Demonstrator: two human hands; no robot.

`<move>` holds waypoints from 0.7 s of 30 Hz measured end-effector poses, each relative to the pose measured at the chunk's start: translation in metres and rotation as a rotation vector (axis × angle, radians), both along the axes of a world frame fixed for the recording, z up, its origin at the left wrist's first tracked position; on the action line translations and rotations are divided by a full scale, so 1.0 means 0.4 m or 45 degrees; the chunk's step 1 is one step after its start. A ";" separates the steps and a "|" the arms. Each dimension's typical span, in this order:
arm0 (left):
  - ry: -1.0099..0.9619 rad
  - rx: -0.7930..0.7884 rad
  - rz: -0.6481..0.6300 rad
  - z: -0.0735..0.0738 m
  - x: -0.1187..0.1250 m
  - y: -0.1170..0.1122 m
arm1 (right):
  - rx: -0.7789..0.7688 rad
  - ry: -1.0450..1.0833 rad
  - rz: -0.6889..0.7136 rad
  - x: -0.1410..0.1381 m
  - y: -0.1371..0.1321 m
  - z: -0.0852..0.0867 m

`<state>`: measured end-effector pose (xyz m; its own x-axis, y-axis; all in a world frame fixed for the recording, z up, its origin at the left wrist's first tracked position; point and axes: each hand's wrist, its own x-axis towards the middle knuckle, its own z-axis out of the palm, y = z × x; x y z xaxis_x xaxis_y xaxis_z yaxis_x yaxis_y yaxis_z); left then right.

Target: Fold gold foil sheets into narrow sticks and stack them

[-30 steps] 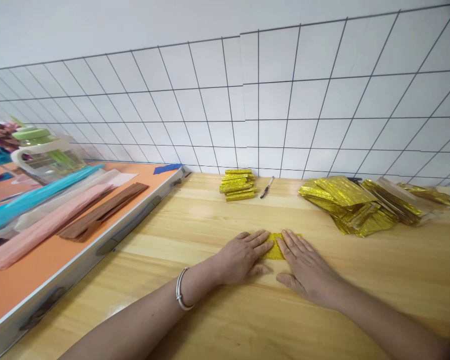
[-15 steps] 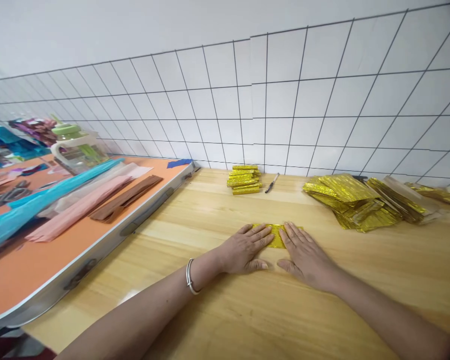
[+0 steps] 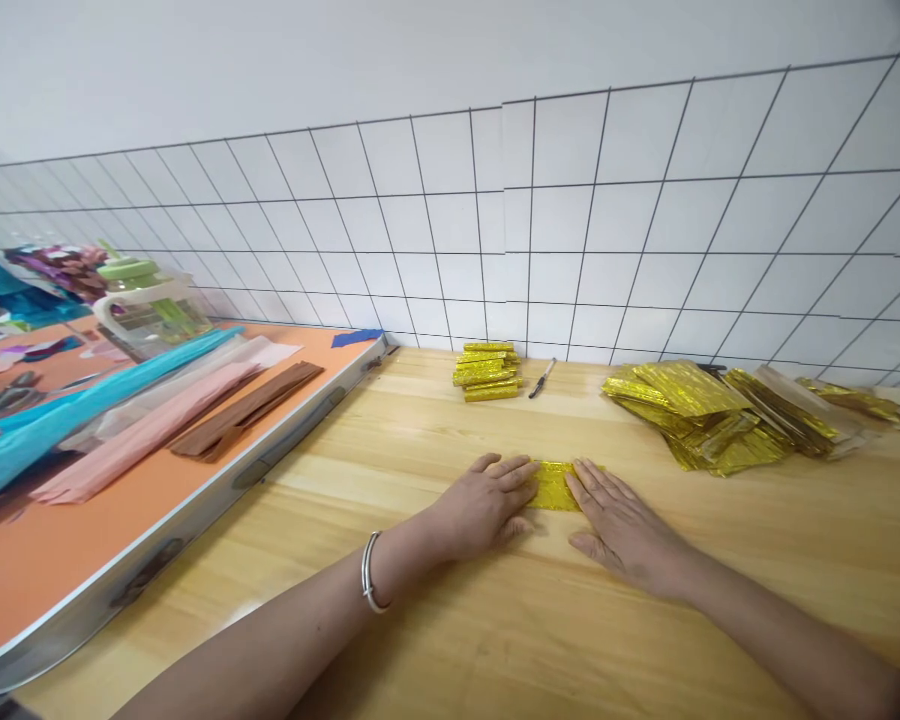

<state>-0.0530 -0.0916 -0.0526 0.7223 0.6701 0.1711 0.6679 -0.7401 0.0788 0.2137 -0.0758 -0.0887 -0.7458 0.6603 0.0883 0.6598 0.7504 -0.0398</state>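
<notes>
A shiny gold sheet (image 3: 554, 487) lies flat on the wooden table (image 3: 450, 640) in front of me, its two ends partly covered by my hands. My left hand (image 3: 487, 507) rests on the sheet's left end, fingers stretched out and palm down. On the right end lie the outstretched fingers of my right hand (image 3: 626, 525). Both thumbs point inward, below the sheet's near edge. Beyond the hands, several gold rolls (image 3: 487, 372) are stacked near the wall.
A pen (image 3: 542, 379) lies beside the rolls. At right sits a pile of gold sheets (image 3: 697, 410). On the left, an orange-topped table (image 3: 120, 540) with a metal edge carries brown strips (image 3: 247, 412), pink paper (image 3: 150, 430), blue paper (image 3: 105, 405), scissors (image 3: 15, 395) and a jug (image 3: 154, 310).
The view has tilted up slightly, so things sit lower in the picture. My hands have moved slightly apart on the gold sheet, baring more of its middle.
</notes>
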 end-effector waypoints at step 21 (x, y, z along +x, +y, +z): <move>0.081 -0.095 0.002 -0.021 0.033 -0.043 | -0.071 -0.062 0.099 -0.006 -0.061 0.034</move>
<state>-0.0398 -0.1090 -0.0609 0.7288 0.6807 0.0744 0.6747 -0.7324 0.0914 0.2113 -0.1002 -0.0749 -0.7976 0.6030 0.0154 0.6016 0.7971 -0.0521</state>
